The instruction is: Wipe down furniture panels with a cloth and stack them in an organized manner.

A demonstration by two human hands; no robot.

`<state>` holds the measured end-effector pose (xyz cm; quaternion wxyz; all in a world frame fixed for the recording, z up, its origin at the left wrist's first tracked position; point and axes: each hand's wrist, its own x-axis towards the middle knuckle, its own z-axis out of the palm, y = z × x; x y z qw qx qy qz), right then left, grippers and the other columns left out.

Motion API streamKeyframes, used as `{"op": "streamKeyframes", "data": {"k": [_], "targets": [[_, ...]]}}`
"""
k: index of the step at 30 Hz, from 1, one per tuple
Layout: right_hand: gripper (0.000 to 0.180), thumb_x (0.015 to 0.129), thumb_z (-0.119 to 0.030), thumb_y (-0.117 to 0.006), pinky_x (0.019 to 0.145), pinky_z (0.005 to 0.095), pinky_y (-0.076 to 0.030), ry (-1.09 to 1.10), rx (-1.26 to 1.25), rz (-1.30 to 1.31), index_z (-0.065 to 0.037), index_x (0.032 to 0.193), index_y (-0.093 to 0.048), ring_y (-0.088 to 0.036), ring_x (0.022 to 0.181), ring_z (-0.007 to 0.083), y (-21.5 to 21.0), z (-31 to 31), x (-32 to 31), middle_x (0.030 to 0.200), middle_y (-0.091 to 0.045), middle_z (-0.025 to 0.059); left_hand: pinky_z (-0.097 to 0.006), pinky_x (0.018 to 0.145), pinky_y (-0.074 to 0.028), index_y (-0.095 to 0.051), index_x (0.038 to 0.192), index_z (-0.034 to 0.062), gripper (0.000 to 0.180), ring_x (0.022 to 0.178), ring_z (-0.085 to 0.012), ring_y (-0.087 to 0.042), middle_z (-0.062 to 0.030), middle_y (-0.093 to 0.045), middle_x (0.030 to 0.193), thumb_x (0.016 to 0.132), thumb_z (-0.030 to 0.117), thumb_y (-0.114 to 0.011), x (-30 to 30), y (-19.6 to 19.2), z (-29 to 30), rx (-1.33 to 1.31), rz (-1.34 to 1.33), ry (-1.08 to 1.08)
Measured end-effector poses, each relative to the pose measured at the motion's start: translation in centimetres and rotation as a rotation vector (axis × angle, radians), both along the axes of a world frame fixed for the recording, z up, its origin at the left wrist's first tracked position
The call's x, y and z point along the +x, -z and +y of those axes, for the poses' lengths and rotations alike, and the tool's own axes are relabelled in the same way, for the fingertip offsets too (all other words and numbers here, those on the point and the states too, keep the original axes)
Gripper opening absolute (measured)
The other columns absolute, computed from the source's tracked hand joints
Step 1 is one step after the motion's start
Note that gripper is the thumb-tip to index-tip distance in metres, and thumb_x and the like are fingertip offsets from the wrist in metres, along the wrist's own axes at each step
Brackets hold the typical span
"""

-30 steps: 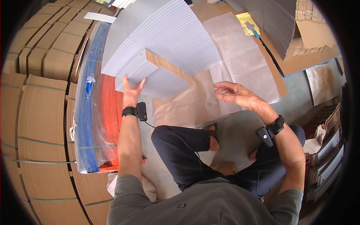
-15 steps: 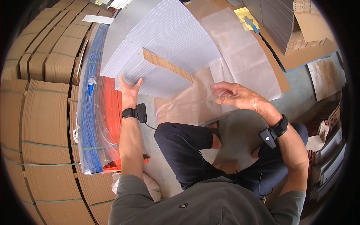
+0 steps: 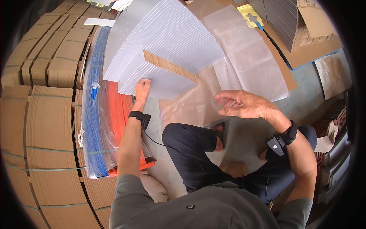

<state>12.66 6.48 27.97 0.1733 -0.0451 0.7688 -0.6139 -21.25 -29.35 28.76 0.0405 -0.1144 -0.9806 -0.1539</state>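
Note:
A large stack of white sheets (image 3: pixel 171 34) with many parallel edges stands in front of me. A smaller block of white sheets (image 3: pixel 152 74), with a brown side strip (image 3: pixel 167 65), juts out from it towards me. My left hand (image 3: pixel 142 88) is balled into a fist against the near face of this block, by its lower edge, and nothing shows in it. My right hand (image 3: pixel 244 104) hovers to the right of the block, over thin translucent wrapping. Its fingers are loosely bent and apart, and it holds nothing.
Bundles of strapped brown cardboard (image 3: pixel 53 133) fill the left side. Beside them lies a plastic-wrapped blue and orange stack (image 3: pixel 97 133). Translucent wrapping (image 3: pixel 248 53) covers the floor ahead. A yellow sheet with a grey piece on it (image 3: pixel 249 17) lies at the far right, near another stack (image 3: pixel 276 23).
My left hand has gone from spread fingers on the block's edge to a fist, a little further right and lower. The right hand has barely moved.

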Motion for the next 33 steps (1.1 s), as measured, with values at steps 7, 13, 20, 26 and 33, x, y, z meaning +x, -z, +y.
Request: {"op": "streamKeyframes", "data": {"k": [7, 13, 20, 26, 33], "targets": [[0.06, 0.095, -0.051, -0.066, 0.106, 0.0416, -0.05, 0.003, 0.046, -0.039, -0.016, 0.143, -0.056, -0.064, 0.122, 0.0269, -1.4, 0.6, 0.8, 0.136, -0.064, 0.012, -0.04, 0.087, -0.053, -0.077, 0.104, 0.0067, 0.03, 0.094, -0.0308, -0.073, -0.0185, -0.076, 0.097, 0.092, 0.029, -0.062, 0.4, -0.4, 0.3, -0.018, 0.033, 0.028], [0.06, 0.095, -0.05, -0.066, 0.104, 0.0419, -0.051, -0.016, 0.055, -0.033, -0.015, 0.143, -0.056, -0.065, 0.12, 0.0276, -1.5, 0.4, 0.8, 0.129, -0.068, 0.0136, -0.04, 0.086, -0.054, -0.077, 0.103, 0.0072, 0.029, 0.089, -0.0289, -0.072, -0.0162, -0.076, 0.092, 0.093, 0.029, -0.059, 0.7, 0.5, 0.2, 0.041, 0.033, 0.013], [0.057, 0.099, -0.046, -0.063, 0.105, 0.0414, -0.05, 0.062, 0.009, 0.009, -0.015, 0.146, -0.054, -0.065, 0.121, 0.027, -0.1, 1.1, 0.7, 0.129, -0.069, 0.0122, -0.042, 0.092, -0.05, -0.071, 0.109, 0.0064, 0.029, 0.103, -0.0303, -0.068, -0.017, -0.072, 0.108, 0.095, 0.028, -0.057, 2.8, 2.1, -2.2, 0.259, 0.104, -0.123], [0.067, 0.104, -0.052, -0.046, 0.12, 0.0412, -0.034, 0.255, 0.029, 0.183, -0.013, 0.158, -0.038, -0.041, 0.147, 0.029, -0.2, -0.2, -1.3, 0.157, -0.046, 0.0134, -0.042, 0.112, -0.037, -0.049, 0.141, 0.0002, 0.058, 0.134, -0.0326, -0.049, -0.022, -0.048, 0.149, 0.104, 0.044, -0.046, 0.6, 2.7, -7.9, 0.843, 0.32, -0.243], [0.082, 0.104, -0.062, -0.031, 0.128, 0.0397, -0.017, 0.352, -0.121, 0.384, -0.003, 0.161, -0.024, -0.014, 0.158, 0.0289, -0.4, -8.3, -15.3, 0.169, -0.023, 0.016, -0.045, 0.128, -0.009, -0.012, 0.162, -0.0014, 0.092, 0.158, -0.0332, -0.014, -0.0227, -0.014, 0.169, 0.103, 0.067, -0.027, -0.9, -2.1, -9.4, 1.252, -0.034, -0.2]]}}
